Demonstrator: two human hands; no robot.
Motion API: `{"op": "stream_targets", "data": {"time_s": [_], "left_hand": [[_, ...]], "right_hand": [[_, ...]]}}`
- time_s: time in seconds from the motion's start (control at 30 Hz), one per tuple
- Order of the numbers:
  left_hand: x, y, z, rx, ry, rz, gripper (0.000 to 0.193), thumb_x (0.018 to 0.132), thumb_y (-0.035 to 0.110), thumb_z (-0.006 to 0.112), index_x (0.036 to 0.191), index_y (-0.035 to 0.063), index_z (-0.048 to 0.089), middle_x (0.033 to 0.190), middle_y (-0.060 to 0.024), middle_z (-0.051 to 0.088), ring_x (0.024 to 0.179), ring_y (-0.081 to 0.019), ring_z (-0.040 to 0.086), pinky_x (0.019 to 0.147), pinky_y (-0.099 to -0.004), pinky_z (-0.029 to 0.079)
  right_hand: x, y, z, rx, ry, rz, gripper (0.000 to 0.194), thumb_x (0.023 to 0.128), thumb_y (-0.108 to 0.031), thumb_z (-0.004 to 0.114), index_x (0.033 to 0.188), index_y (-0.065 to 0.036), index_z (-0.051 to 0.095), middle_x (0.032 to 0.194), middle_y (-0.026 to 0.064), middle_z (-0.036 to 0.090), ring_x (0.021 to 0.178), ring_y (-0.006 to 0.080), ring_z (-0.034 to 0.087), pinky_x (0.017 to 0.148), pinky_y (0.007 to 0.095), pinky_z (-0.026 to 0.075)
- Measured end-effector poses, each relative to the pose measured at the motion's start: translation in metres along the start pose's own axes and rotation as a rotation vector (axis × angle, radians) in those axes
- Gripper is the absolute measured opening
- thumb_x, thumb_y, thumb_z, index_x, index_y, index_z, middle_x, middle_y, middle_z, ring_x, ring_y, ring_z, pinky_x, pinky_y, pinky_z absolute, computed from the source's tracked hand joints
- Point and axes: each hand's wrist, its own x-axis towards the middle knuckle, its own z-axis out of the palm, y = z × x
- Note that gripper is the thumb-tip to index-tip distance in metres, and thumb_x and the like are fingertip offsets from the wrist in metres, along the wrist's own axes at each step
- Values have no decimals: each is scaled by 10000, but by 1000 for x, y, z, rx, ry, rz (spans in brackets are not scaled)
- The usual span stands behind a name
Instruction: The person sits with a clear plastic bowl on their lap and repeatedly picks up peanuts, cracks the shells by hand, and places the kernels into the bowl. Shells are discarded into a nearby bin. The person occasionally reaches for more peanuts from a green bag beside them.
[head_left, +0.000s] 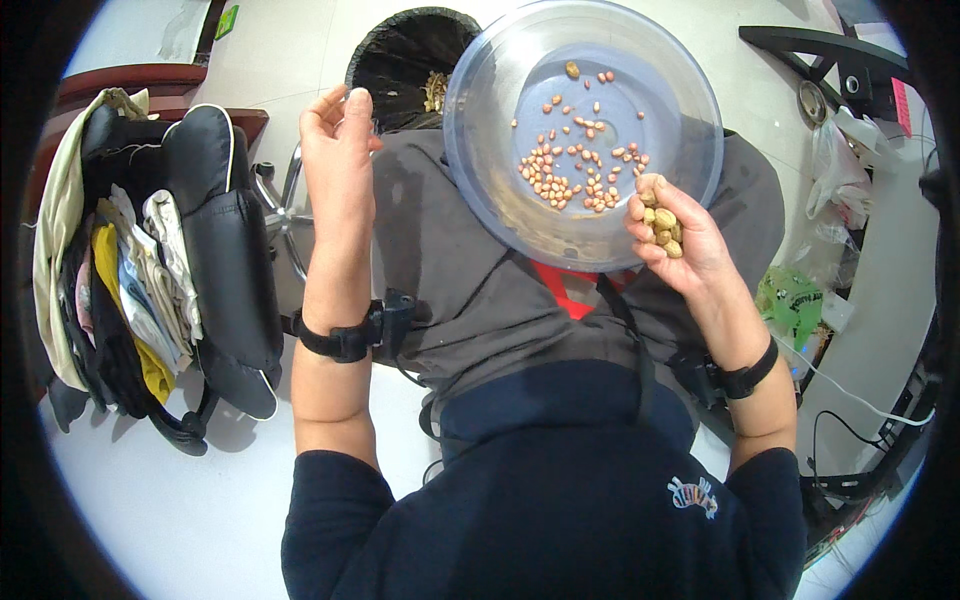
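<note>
A clear plastic basin (495, 214) rests on my lap, with shelled peanut kernels (551, 184) scattered over its bottom and bunched toward the near side. One unshelled peanut (572, 70) lies among them at the far side. My right hand (686, 236), at the basin's near right rim, is closed around several unshelled peanuts (663, 223). My left hand (341, 142) is raised left of the basin, beside a black-lined bin (375, 64). Its fingers are apart and I see nothing held, though the palm is partly hidden. Peanut shells (435, 91) show inside the bin.
To the left stands a black office chair (232, 277) piled with clothes (135, 277). Along the right are a grey desk surface (877, 315), plastic bags (836, 172), a green bag (791, 300) and a white cable (847, 390). Black straps circle both my forearms.
</note>
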Motion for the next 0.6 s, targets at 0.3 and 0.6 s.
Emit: {"op": "stream_targets", "data": {"time_s": [0.3,0.6], "left_hand": [[-68,26,31,-9,-623,81,208,769,59,653,959,27,575,844,-1,551,741,-64,515,663,-204,444],[-97,44,65,176,-789,471,204,719,91,687,883,43,575,765,-54,519,611,-122,480,570,-246,418]], "right_hand": [[-5,-3,19,-42,-128,57,220,894,-269,522,909,-49,513,777,71,557,610,102,481,406,159,324],[-12,4,38,-74,-110,164,313,906,-368,491,906,-56,512,760,39,547,579,82,489,378,149,317]]}}
